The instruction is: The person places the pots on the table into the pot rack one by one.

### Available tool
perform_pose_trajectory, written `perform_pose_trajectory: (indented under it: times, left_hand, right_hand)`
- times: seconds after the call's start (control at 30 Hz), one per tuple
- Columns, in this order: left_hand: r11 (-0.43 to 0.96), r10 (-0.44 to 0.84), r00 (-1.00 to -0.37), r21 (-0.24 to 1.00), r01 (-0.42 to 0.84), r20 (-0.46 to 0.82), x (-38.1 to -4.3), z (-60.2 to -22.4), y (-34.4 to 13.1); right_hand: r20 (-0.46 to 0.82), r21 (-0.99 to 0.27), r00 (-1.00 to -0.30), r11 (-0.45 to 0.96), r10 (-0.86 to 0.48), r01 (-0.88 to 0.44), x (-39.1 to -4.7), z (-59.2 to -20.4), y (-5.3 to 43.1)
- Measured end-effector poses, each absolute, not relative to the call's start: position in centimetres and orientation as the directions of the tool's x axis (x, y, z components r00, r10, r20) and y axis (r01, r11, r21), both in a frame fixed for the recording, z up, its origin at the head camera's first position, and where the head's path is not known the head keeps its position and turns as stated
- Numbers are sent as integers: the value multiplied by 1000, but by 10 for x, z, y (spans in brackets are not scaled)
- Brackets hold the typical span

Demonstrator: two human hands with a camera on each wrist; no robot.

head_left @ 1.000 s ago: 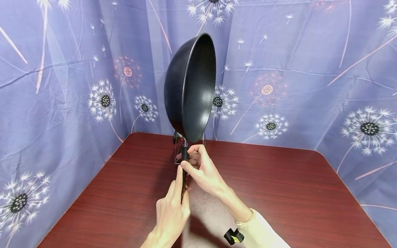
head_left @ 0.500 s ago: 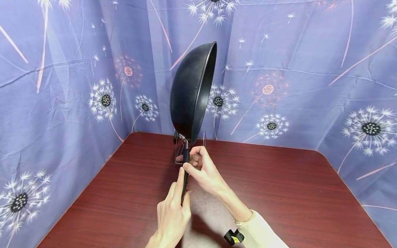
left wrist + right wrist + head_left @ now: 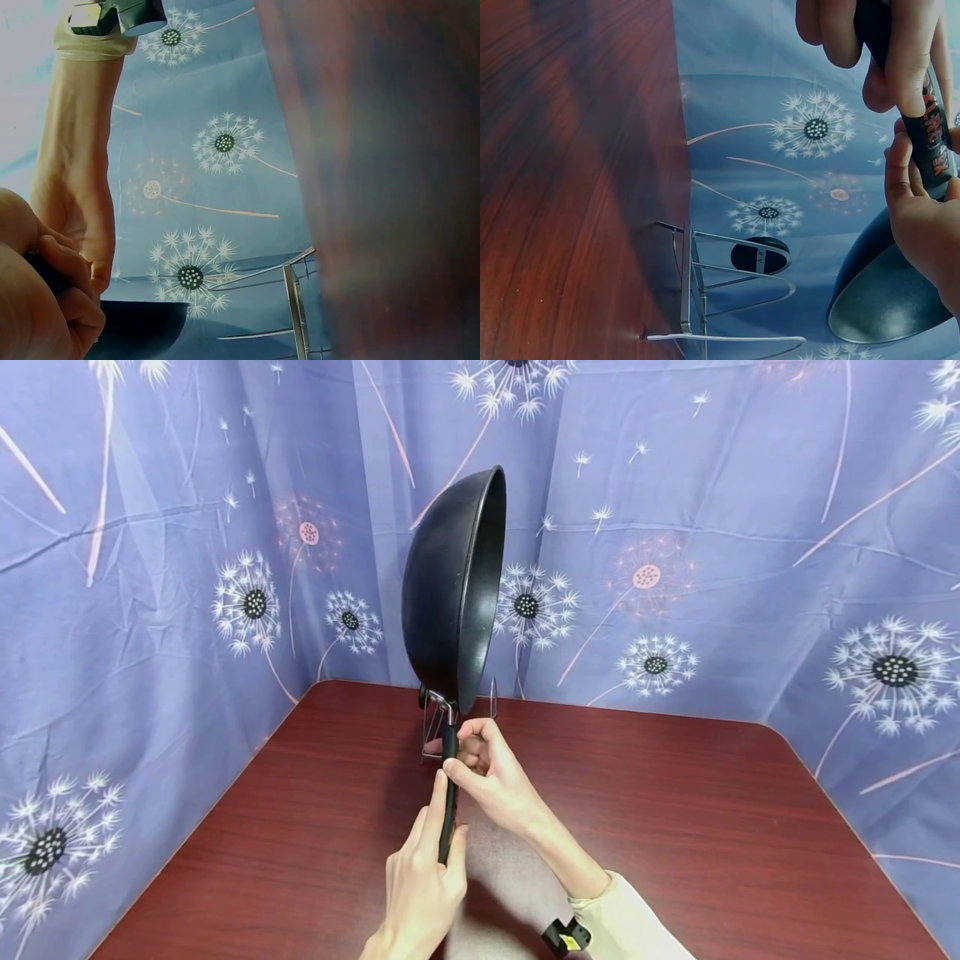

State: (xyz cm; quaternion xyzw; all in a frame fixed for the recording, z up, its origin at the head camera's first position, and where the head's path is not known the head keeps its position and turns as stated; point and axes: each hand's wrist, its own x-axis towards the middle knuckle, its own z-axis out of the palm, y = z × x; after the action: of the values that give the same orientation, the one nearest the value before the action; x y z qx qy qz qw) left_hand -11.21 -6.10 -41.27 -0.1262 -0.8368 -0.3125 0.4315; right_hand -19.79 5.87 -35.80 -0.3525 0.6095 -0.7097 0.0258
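Your left hand [image 3: 423,883] grips the handle [image 3: 451,806] low down, forefinger straight along it, while your right hand [image 3: 501,781] pinches it higher, near the upright wok [image 3: 446,585].

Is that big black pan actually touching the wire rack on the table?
Apart. The right wrist view shows it: a strip of patterned curtain is visible between the pan and the wire rack.
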Motion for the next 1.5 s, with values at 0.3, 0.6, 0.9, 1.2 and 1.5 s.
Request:
perform_pose_trajectory:
  times: [0.3,0.6,0.9,1.2,1.5]
  left_hand:
    - [805,-35,-596,376,460,802,-111,-413,-58]
    - [820,-25,-609,365,440,792,-109,-416,-55]
    - [833,-10,-617,348,431,787,-108,-416,-53]
    - [854,4,-607,313,415,794,-107,-419,-51]
    - [867,13,-623,302,397,782,-105,-419,-49]
  right_hand:
    - [466,-885,-752,-256,-466,-389,-199,-362,62]
    - [445,-895,-759,-274,-475,-353,-200,-368,64]
    - [475,-880,-732,-276,-488,-386,-201,-372,68]
    - [451,-892,-747,-280,-489,-355,-201,-377,70]
    - [445,-895,-750,-280,-490,-347,-200,-380,72]
